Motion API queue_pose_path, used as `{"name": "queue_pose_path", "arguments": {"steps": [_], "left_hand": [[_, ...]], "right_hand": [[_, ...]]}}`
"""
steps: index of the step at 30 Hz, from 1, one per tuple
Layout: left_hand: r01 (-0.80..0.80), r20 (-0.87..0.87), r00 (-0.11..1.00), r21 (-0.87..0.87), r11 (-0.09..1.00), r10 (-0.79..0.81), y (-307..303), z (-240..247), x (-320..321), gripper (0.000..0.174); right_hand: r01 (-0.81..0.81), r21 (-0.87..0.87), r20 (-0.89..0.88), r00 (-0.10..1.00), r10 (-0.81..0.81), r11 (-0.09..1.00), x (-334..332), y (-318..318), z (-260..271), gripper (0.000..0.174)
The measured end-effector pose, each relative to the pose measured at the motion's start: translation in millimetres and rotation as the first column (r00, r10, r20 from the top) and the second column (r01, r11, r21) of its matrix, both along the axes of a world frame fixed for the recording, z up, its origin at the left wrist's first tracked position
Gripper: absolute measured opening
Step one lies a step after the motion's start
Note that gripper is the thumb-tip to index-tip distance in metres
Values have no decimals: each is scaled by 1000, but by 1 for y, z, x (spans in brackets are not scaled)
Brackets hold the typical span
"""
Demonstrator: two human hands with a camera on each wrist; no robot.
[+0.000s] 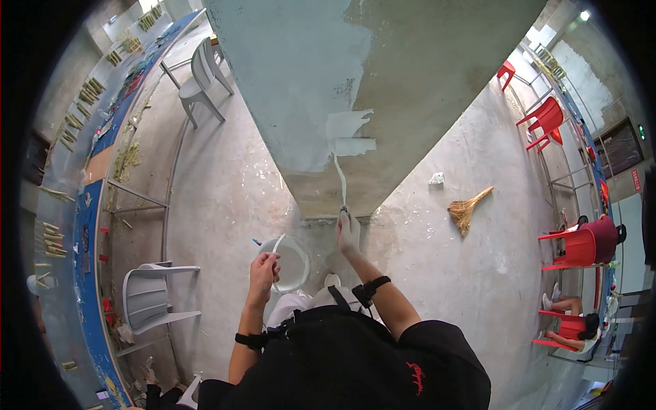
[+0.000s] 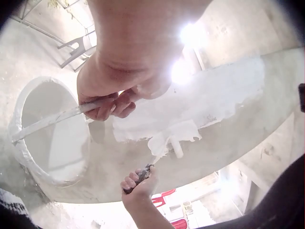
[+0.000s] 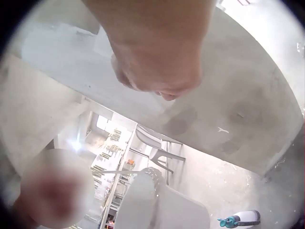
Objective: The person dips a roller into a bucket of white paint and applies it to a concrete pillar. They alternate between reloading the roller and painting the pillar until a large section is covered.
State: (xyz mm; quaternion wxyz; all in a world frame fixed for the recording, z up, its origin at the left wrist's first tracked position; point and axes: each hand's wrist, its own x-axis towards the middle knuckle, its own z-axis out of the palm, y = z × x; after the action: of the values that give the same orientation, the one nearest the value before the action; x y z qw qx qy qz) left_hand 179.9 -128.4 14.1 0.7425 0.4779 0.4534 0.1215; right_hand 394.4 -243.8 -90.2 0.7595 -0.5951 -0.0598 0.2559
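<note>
My left hand [image 1: 262, 275] grips the strip-like handle [image 2: 57, 117] of a white bucket [image 1: 307, 263], which hangs tilted beside my legs. Pale material shows inside the bucket [image 2: 47, 80]. My right hand [image 1: 348, 234] is curled round the dark handle [image 2: 138, 180] of a spreading tool; a thin pale length [image 1: 340, 179] runs from it up to the column [image 1: 294, 89]. Fresh white patches [image 1: 357, 145] lie on the column's face, beside a larger pale coated area. In the right wrist view my right hand [image 3: 159, 67] hides its tool, and my left hand [image 3: 57, 191] is blurred.
A straw broom [image 1: 468, 212] and a crumpled white item [image 1: 436, 179] lie on the floor at right. Grey chairs [image 1: 147, 297] and a long blue-edged table [image 1: 87, 225] stand at left. Red chairs [image 1: 577, 247] hold seated people at right. A teal-capped bottle [image 3: 248, 218] lies low.
</note>
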Motion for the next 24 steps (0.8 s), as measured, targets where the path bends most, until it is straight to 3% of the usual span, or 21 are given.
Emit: {"name": "queue_pose_path", "arguments": {"steps": [2, 4, 5, 7, 20, 24], "left_hand": [[2, 1, 1000, 0, 1000, -2, 0, -1, 0, 16], [1, -2, 1000, -11, 1000, -1, 1, -2, -1, 16], [-1, -1, 1000, -10, 1000, 1, 1, -2, -1, 16], [-3, 0, 1000, -9, 1000, 3, 0, -1, -1, 15], [-20, -3, 1000, -20, 1000, 20, -1, -5, -3, 15], [-29, -11, 1000, -19, 999, 29, -1, -3, -3, 15]], "right_hand": [[-10, 75, -73, 997, 15, 997, 2, 4, 4, 20], [9, -7, 163, 987, -7, 1000, 3, 9, 6, 11], [8, -6, 164, 986, -6, 1000, 4, 9, 7, 11], [45, -118, 435, 900, 11, 992, 2, 8, 29, 12], [4, -132, 517, 854, 66, 991, 4, 26, 87, 20], [-15, -133, 566, 820, 88, 991, 8, 40, 100, 10]]}}
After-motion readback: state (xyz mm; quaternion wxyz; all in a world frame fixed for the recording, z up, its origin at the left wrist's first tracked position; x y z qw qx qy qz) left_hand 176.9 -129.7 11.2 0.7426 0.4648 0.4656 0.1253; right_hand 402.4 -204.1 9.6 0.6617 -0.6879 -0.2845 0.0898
